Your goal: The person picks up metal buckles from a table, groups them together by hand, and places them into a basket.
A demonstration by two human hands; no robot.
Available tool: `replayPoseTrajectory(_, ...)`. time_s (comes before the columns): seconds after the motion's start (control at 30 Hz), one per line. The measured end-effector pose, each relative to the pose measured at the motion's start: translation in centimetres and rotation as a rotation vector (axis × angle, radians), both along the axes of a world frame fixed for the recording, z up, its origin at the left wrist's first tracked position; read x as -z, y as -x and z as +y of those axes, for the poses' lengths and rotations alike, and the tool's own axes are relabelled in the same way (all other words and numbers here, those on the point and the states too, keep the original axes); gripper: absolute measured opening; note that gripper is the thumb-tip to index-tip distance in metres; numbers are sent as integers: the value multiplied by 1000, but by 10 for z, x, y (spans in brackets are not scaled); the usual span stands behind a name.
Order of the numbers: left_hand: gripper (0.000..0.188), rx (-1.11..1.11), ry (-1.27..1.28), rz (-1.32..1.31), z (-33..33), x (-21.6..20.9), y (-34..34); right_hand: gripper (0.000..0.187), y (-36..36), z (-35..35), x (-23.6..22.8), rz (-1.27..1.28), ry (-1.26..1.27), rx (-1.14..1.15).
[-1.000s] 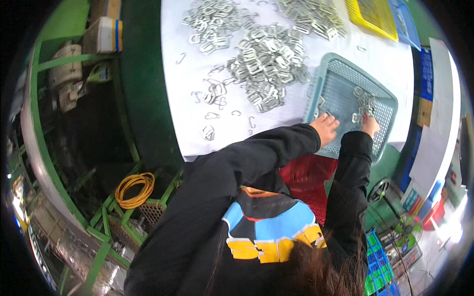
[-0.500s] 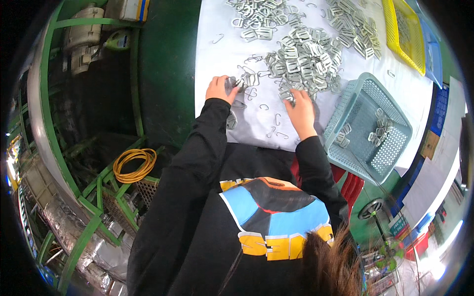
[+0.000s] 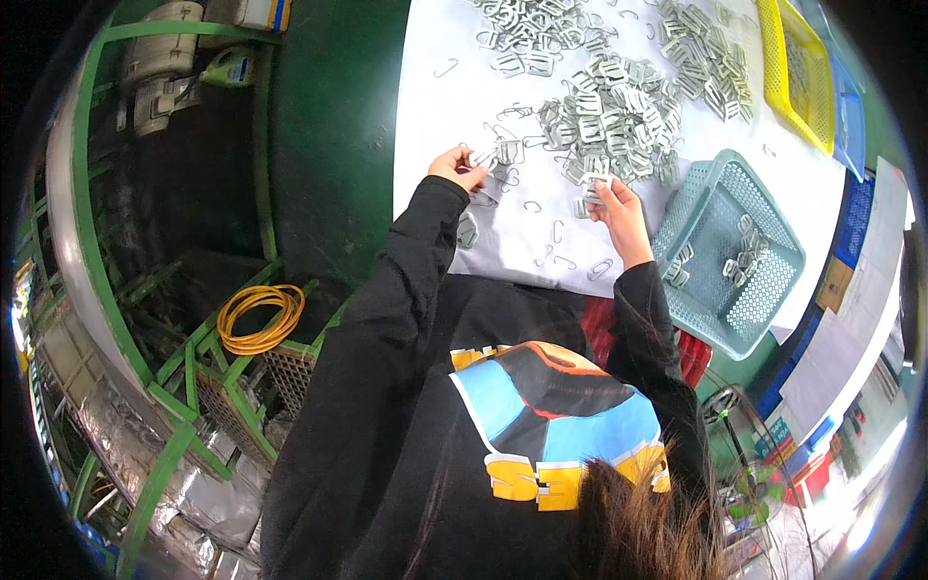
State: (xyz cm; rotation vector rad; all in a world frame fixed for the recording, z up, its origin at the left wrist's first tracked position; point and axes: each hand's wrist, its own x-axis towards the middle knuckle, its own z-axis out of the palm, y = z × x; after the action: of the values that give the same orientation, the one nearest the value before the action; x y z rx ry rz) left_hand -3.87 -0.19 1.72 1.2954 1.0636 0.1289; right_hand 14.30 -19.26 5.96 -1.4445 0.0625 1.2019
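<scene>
My left hand (image 3: 456, 168) is closed, thumb and fingers pinching a silvery metal buckle (image 3: 484, 159) near the table's left side. Beside it lie more buckles and thin wire hooks. At the near edge of a heap of flat slotted metal buckles (image 3: 619, 121), my right hand (image 3: 623, 215) pinches another metal buckle (image 3: 594, 177) between thumb and fingers. Loose wire hooks (image 3: 558, 230) are scattered on the white tabletop (image 3: 512, 253) between my hands. One more buckle (image 3: 468, 230) rests by my left sleeve.
A grey-blue plastic basket (image 3: 684, 307) with a few clusters of buckles stands to my right. Farther back are two more buckle heaps (image 3: 527, 34) and a yellow basket (image 3: 825, 130). Beyond the table's left edge, a green metal frame (image 3: 263, 164) holds a coiled yellow hose (image 3: 253, 340).
My right hand has drawn up slightly from the heap's edge with a buckle in its fingers. My left hand's fingers now show pinched on a buckle. The whole view has shifted a little.
</scene>
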Motion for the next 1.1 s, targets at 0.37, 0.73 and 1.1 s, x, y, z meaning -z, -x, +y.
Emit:
replayPoseTrajectory(0.37,12,-2,261,163,8,-2,2,18,48,-6,1,-260,130,-148)
replayPoseTrajectory(0.73,16,125,-128,238,-13,35,9,18,32,-20,-6,-164,95,-61)
replayPoseTrajectory(1.1,11,-10,395,-3,-5,-9,-9,20,50,5,-33,-312,80,-285)
